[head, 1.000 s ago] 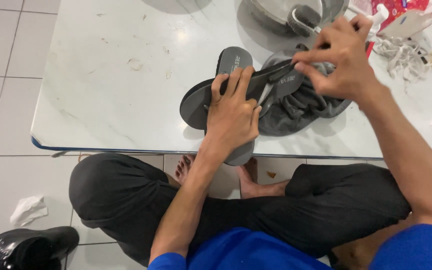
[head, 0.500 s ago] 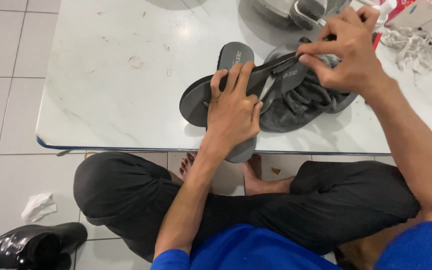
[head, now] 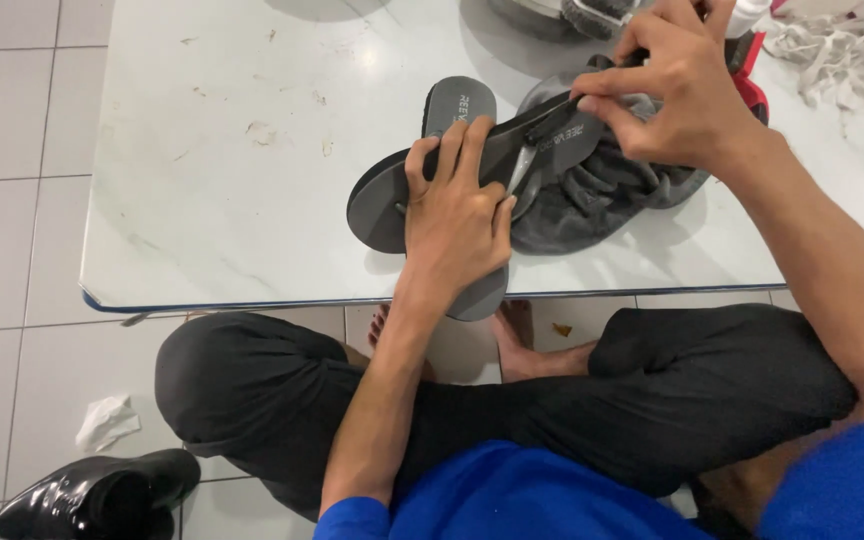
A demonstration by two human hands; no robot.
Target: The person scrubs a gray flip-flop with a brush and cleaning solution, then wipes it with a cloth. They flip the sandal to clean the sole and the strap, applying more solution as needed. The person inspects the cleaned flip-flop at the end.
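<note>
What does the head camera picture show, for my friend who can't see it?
A person sitting cross-legged holds down a grey flip-flop on a white marble table with the left hand. The right hand pinches its strap above a grey cloth. A black shoe lies on the floor.

Low white marble-look table on a pale tiled floor

The glossy white tabletop (head: 232, 180) with faint grey veining and a thin blue edge shows a bright glare spot from overhead light near its far side, plus a few small scuffs and specks. Beneath it lies a floor of large off-white square tiles (head: 12, 260) with dark grout lines. A crumpled white tissue (head: 107, 422) rests near 1 shiny black leather shoe (head: 97, 495).
</note>
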